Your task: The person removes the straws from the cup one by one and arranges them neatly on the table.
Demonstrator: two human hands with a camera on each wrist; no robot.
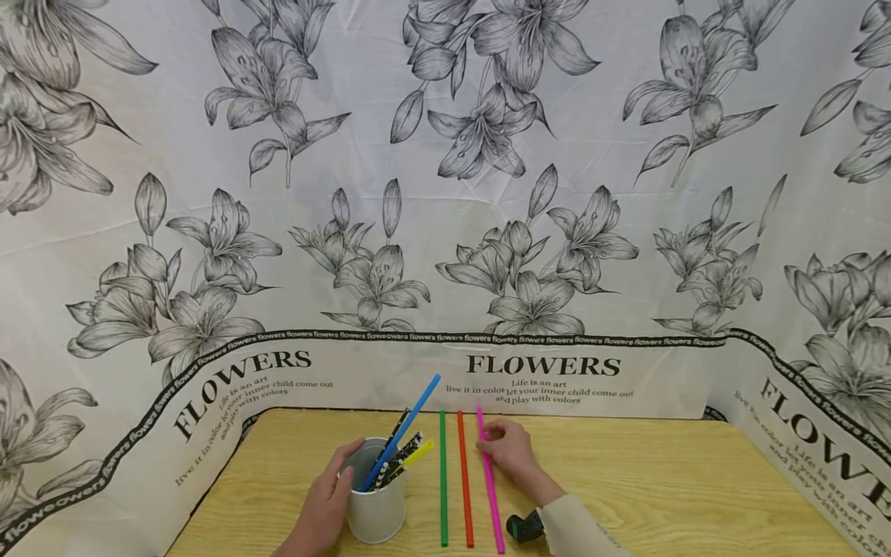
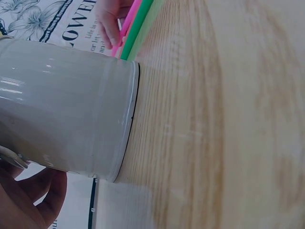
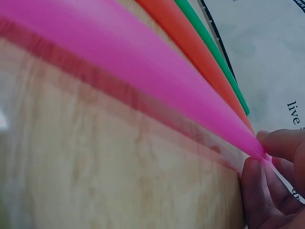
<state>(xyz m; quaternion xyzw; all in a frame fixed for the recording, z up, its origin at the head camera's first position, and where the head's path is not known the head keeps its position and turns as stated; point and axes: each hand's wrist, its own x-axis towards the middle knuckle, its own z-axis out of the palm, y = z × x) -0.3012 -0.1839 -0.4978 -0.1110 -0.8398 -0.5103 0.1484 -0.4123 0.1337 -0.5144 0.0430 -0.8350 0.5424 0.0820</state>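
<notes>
My left hand [image 1: 326, 499] grips the near left side of a light grey metal bucket [image 1: 377, 512], fingers round its rim. Inside lean a blue straw [image 1: 411, 418], a yellow straw [image 1: 420, 454] and several black-and-white patterned straws [image 1: 404, 456]. Thumb and fingers of my right hand [image 1: 513, 449] pinch a pink straw [image 1: 490, 483] near its far end. Left of it, a red straw [image 1: 464, 480] and a green straw [image 1: 443, 480] lie side by side on the table. In the right wrist view the pinched pink straw [image 3: 157, 76] runs lengthwise close to the camera.
A small black object [image 1: 525, 527] sits beside my right sleeve, near the straws' near ends. The wood-grain table [image 1: 668, 480] reaches back to a white flower-printed cloth [image 1: 390, 363], which also hangs along both sides.
</notes>
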